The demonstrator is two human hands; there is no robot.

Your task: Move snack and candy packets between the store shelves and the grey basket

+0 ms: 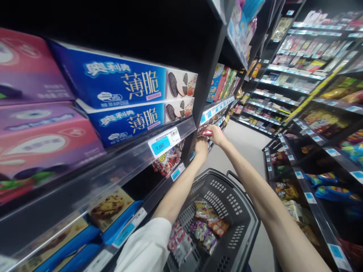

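Note:
Both my arms reach forward to a shelf beyond the dark upright post, over a black shopping basket. My right hand is closed on a small red packet, whose exact kind is too small to make out. Just below and left of it, my left hand is at dark brown goods on the shelf. Its fingers are partly hidden, so I cannot tell whether it grips one. Several snack packets lie in the basket, among them a purple one and an orange one.
At left, blue cookie boxes and pink boxes fill a shelf with a price tag on its edge. Snack shelves line the right side. Between them runs the pale floor toward a stocked back rack.

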